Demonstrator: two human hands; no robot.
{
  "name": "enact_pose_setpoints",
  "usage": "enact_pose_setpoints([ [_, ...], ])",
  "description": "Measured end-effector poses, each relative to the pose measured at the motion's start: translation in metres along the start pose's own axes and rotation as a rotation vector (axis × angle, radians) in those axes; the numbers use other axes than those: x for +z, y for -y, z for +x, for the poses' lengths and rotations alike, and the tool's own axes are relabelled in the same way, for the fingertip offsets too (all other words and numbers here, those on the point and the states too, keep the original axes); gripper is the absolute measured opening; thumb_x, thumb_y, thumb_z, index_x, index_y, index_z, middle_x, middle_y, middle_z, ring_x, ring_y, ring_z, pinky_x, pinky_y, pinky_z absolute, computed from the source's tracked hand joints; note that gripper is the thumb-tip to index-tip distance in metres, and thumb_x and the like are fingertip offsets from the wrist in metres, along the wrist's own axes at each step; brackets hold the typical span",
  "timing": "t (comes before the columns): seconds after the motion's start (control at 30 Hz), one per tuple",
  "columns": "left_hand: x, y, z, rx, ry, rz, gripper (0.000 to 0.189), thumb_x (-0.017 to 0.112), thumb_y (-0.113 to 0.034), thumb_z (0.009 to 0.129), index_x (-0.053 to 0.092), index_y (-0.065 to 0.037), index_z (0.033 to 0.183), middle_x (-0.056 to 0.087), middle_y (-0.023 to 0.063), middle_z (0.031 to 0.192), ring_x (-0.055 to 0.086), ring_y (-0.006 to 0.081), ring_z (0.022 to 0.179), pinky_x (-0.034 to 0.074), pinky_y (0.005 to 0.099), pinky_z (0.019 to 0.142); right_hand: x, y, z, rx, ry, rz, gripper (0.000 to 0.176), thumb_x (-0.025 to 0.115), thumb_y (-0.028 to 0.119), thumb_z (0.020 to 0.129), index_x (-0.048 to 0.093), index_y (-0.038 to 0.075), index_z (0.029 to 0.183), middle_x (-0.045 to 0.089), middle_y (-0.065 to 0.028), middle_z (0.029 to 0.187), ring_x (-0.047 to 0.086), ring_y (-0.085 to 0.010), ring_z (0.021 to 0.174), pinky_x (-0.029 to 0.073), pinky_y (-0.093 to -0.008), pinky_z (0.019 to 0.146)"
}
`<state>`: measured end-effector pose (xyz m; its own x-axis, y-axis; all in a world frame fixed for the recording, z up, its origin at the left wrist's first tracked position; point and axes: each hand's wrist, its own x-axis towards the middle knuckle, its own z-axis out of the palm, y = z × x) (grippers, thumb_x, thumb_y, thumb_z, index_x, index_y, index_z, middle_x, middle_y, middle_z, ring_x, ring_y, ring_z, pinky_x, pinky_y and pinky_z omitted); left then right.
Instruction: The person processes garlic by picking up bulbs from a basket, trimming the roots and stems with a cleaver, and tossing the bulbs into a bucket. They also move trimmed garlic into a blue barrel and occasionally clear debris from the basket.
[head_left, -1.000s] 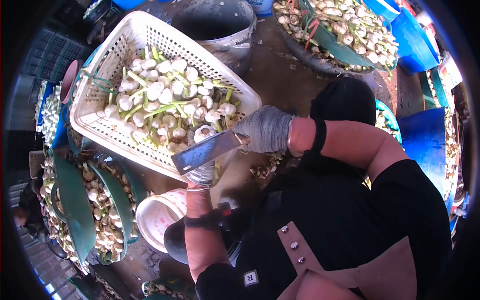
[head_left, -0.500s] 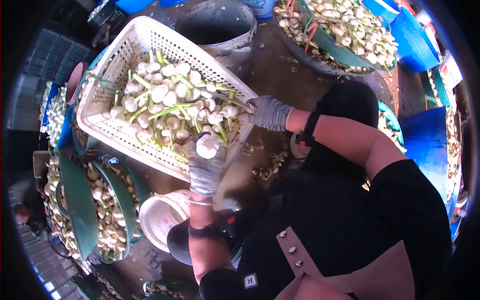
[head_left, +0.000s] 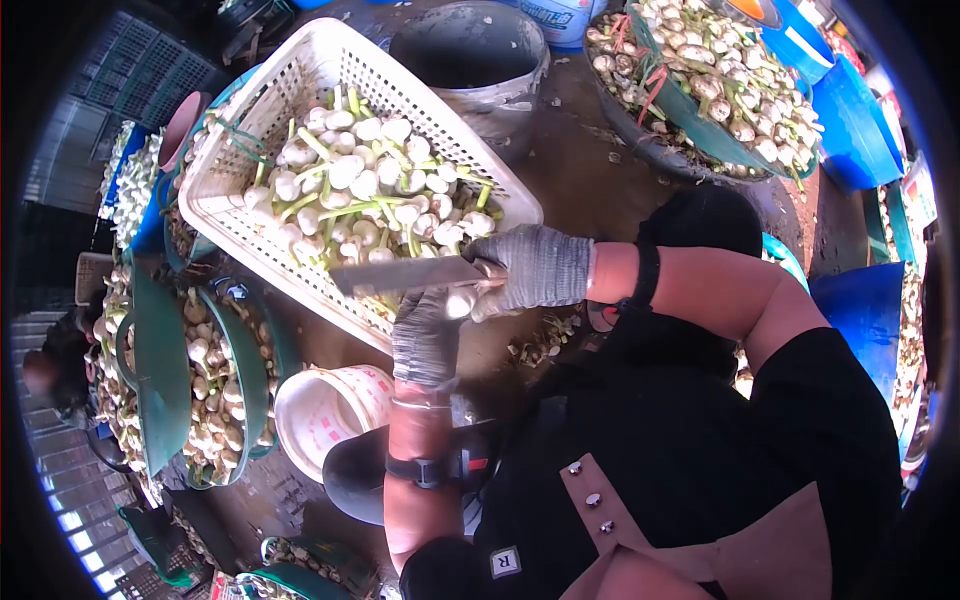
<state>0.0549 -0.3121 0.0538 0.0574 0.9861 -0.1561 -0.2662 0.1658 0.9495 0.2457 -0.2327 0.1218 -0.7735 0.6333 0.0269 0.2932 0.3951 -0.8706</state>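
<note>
My right hand [head_left: 540, 268], in a grey knit glove, is wrapped round the handle of a knife [head_left: 405, 275]. Its broad blade points left, across the front of my left hand. Gloved the same way, my left hand [head_left: 424, 342] grips a white garlic bulb [head_left: 460, 303], partly hidden by the blade and my right fingers. Both hands meet at the near edge of a white perforated plastic basket [head_left: 270, 270]. Inside it lies a heap of garlic bulbs [head_left: 348, 172] with cut green stems.
A white bucket [head_left: 310, 425] stands left of my left forearm. Behind the basket is a dark, worn tub [head_left: 535, 85]. Full containers of garlic [head_left: 700, 60] stand at the upper right, and green tubs [head_left: 165, 370] at the left. Scraps [head_left: 545, 340] litter the floor.
My right hand has drawn the knife from the heap back to my left hand, its blade now crossing over the bulb. The camera view has shifted slightly.
</note>
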Motion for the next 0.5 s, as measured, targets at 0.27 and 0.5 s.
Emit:
enact_pose_setpoints([
  [0.27,-0.059,-0.034,-0.061,0.175,-0.574,0.609,0.023,0.060,-0.012,0.089,0.062,-0.001,0.109,0.064,0.0064,0.105,0.058,0.0208,0.099,0.043,0.0344,0.092,-0.010,-0.077,-0.002,0.245,0.066,-0.222,0.040,0.067,0.045,0.079,0.063,0.006,0.083,0.066,-0.0109,0.073,0.063,-0.0255,0.068,0.049,-0.0362,0.067],
  [0.5,-0.050,-0.096,-0.031,0.056,-0.586,1.544,0.047,0.067,-0.028,0.081,0.056,-0.005,0.120,0.059,0.0168,0.115,0.054,0.0334,0.109,0.040,0.0418,0.098,0.002,-0.054,0.022,0.206,-0.280,-0.112,0.030,0.070,0.032,0.082,0.061,0.003,0.079,0.067,-0.0046,0.073,0.061,-0.0143,0.065,0.048,-0.0298,0.065],
])
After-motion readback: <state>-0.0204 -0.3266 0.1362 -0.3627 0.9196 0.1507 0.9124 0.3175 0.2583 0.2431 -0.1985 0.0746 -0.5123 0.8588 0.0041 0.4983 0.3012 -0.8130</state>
